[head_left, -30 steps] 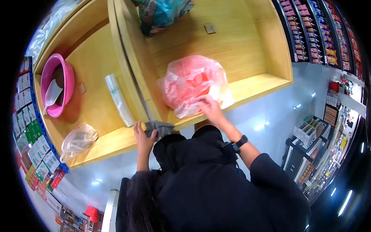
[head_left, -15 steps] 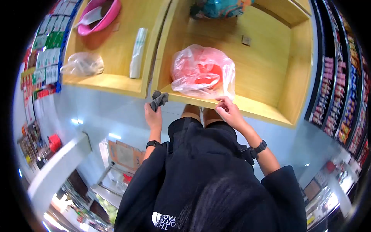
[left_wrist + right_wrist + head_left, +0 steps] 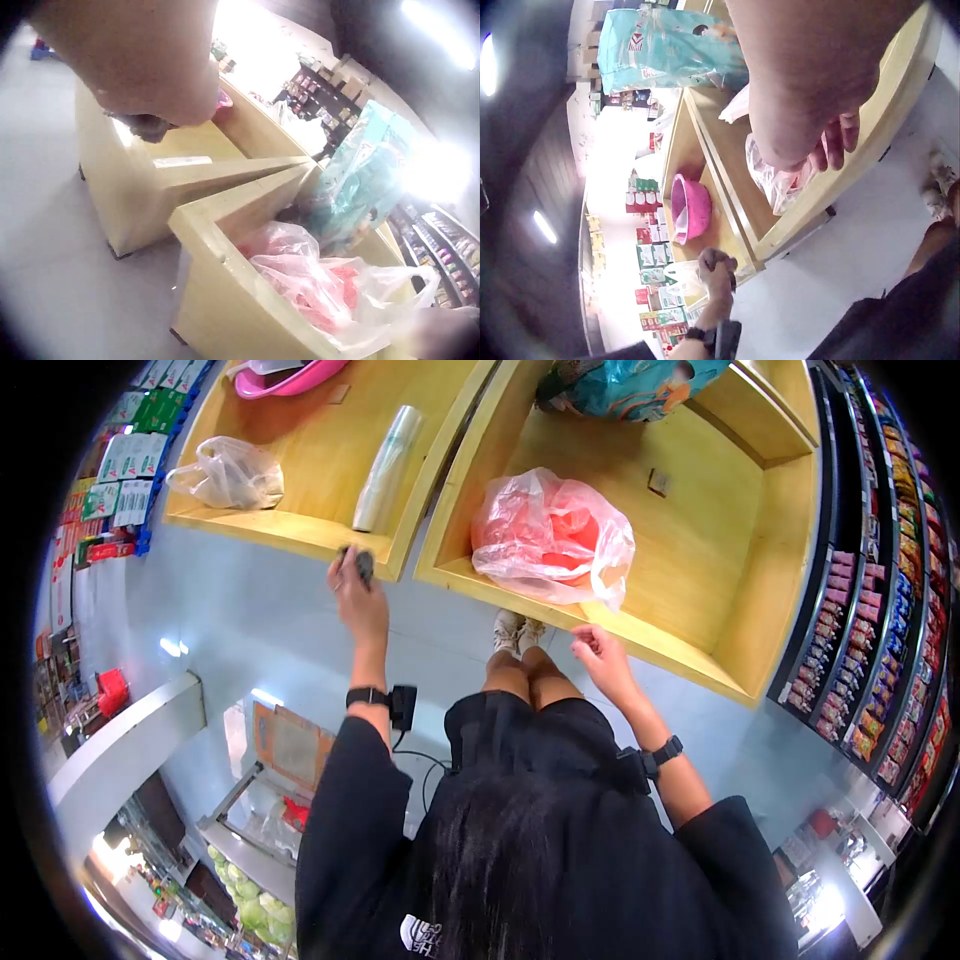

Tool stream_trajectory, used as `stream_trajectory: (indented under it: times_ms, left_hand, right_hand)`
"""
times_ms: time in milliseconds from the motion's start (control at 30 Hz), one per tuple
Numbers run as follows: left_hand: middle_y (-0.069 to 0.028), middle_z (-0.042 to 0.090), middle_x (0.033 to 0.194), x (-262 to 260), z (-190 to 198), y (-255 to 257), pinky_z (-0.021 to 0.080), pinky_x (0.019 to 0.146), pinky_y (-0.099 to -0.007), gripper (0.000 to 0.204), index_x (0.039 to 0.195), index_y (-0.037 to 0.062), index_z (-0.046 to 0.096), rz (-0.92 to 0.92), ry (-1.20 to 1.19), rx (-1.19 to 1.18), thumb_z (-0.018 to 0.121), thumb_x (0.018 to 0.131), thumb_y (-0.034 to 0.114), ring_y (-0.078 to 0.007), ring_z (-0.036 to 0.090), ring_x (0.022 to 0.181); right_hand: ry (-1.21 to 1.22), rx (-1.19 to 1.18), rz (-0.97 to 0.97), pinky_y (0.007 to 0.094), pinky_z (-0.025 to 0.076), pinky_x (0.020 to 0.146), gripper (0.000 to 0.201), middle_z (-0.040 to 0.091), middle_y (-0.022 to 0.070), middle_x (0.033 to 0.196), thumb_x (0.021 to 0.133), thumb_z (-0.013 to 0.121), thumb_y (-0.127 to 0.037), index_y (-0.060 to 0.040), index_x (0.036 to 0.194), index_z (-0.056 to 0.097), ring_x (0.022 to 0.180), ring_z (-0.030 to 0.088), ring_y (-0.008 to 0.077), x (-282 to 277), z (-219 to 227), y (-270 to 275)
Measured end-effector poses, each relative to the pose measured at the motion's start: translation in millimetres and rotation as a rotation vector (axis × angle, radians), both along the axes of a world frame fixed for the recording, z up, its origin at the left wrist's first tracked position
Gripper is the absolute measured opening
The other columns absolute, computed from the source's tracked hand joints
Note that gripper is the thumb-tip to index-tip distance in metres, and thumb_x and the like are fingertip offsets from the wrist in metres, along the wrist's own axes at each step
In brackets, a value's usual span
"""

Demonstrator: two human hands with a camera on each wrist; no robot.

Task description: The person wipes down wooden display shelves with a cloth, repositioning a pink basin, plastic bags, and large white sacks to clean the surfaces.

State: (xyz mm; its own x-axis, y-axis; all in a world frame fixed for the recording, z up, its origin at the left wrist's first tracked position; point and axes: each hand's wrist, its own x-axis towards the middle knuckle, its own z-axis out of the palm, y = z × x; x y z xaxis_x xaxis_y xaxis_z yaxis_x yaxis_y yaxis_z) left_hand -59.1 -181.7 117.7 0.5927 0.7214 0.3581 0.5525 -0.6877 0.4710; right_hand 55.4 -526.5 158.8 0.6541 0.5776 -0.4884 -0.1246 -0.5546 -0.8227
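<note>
In the head view the left hand [image 3: 360, 605] grips a crumpled dark grey cloth [image 3: 358, 566] just off the front edge of the left wooden bin [image 3: 300, 532]. The right hand [image 3: 606, 663] is at the front edge of the right bin [image 3: 690, 662], fingers loosely bent and holding nothing. Behind it, inside that bin, lies a red item wrapped in a clear plastic bag [image 3: 550, 540]. The right wrist view shows the right hand [image 3: 810, 97] beside this bag [image 3: 769, 176], and the left hand [image 3: 716, 271] farther off with curled fingers.
A clear bag roll [image 3: 388, 470], a knotted plastic bag [image 3: 230, 475] and a pink basin [image 3: 290, 380] lie in the left bin. A teal package [image 3: 630, 385] stands at the back of the right bin. Snack racks [image 3: 870, 630] line the right side.
The left hand has moved left with the grey cloth, from near the gap between the bins to the left bin's edge. The right hand has drawn back from the clear bag.
</note>
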Motion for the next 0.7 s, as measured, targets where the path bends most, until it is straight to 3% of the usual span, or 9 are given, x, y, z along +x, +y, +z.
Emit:
stream_trajectory:
  times_ms: [100,267,333,400,467,500,567,633,700]
  left_hand:
    - [-0.0099,0.048,0.125,27.4,-34.3,1.6,0.047,0.080,-0.0382,0.048,0.118,0.0133,0.054,-0.211,0.322,-0.028,0.052,0.074,-0.004,-0.0315,0.052,0.102]
    - [-0.0067,0.048,0.126,-61.7,-41.0,-23.1,0.048,0.075,-0.0371,0.044,0.114,0.0129,0.057,-0.118,0.390,0.067,0.052,0.073,-0.001,-0.0285,0.055,0.098]
    - [-0.0068,0.054,0.117,-122.0,-59.4,-25.8,0.048,0.074,-0.0376,0.040,0.109,0.0103,0.058,-0.010,0.476,-0.215,0.051,0.072,-0.003,-0.0292,0.056,0.095]
    - [-0.0091,0.059,0.104,-196.3,-75.6,-37.2,0.048,0.076,-0.0390,0.036,0.107,0.0069,0.058,0.284,0.482,-0.517,0.051,0.073,-0.002,-0.0313,0.057,0.091]
    - [-0.0121,0.061,0.100,-223.7,-69.5,-51.9,0.047,0.079,-0.0363,0.032,0.106,0.0035,0.057,0.582,0.402,-0.518,0.051,0.075,-0.001,-0.0297,0.059,0.092]
    - [-0.0121,0.061,0.100,-221.3,-64.4,-53.0,0.047,0.079,-0.0363,0.032,0.106,0.0035,0.057,0.597,0.393,-0.528,0.051,0.075,-0.001,-0.0297,0.059,0.092]
    - [-0.0146,0.061,0.103,-205.7,-43.9,-59.4,0.046,0.082,-0.0328,0.030,0.106,0.0005,0.055,0.563,-0.046,-0.710,0.050,0.077,0.000,-0.0257,0.060,0.094]
    - [-0.0141,0.060,0.105,-172.9,-47.0,-58.6,0.046,0.083,-0.0306,0.030,0.108,-0.0003,0.052,0.515,-0.240,-0.730,0.051,0.078,0.001,-0.0215,0.060,0.095]
    - [-0.0122,0.060,0.102,-118.5,-8.1,-56.9,0.046,0.082,-0.0308,0.034,0.111,0.0006,0.047,0.306,-0.475,-0.824,0.054,0.078,0.002,-0.0197,0.059,0.091]
  right_hand:
    - [-0.011,-0.123,0.064,0.0299,0.048,0.071,0.021,0.063,0.0123,0.085,0.082,0.055,-0.011,0.0008,0.100,0.057,0.077,0.060,0.0184,-12.7,19.2,2.1]
    - [-0.009,-0.116,0.137,0.0300,0.048,0.071,0.021,0.063,0.0123,0.085,0.083,0.054,-0.012,0.0000,0.100,0.057,0.078,0.061,0.0199,-29.0,0.8,17.3]
    - [0.043,-0.106,0.179,0.0307,0.048,0.072,0.021,0.064,0.0125,0.086,0.082,0.053,-0.013,-0.0013,0.100,0.057,0.079,0.062,0.0203,-36.8,-13.6,32.9]
    - [0.014,-0.090,0.258,0.0312,0.048,0.072,0.022,0.064,0.0124,0.085,0.082,0.054,-0.014,-0.0014,0.099,0.057,0.079,0.061,0.0204,-39.5,-16.6,62.4]
    - [-0.039,-0.037,0.334,0.0321,0.048,0.072,0.024,0.063,0.0122,0.083,0.081,0.054,-0.019,-0.0013,0.098,0.058,0.078,0.061,0.0203,-40.8,-26.4,100.6]
    - [-0.051,-0.009,0.360,0.0325,0.047,0.072,0.026,0.063,0.0121,0.082,0.081,0.054,-0.021,-0.0012,0.097,0.058,0.076,0.060,0.0202,-44.6,-35.4,116.8]
    - [0.204,0.037,0.392,0.0334,0.047,0.071,0.035,0.061,0.0113,0.093,0.084,0.053,-0.029,-0.0043,0.108,0.053,0.082,0.059,0.0215,-51.9,-65.8,151.3]
    - [0.537,-0.107,0.167,0.0267,0.047,0.070,0.036,0.059,0.0048,0.091,0.086,0.055,-0.030,-0.0064,0.114,0.049,0.085,0.057,0.0138,-69.5,-48.6,194.0]
    - [0.750,-0.079,0.059,0.0266,0.047,0.069,0.039,0.058,0.0043,0.093,0.087,0.055,-0.032,-0.0070,0.115,0.047,0.086,0.056,0.0130,-74.6,-28.5,224.9]
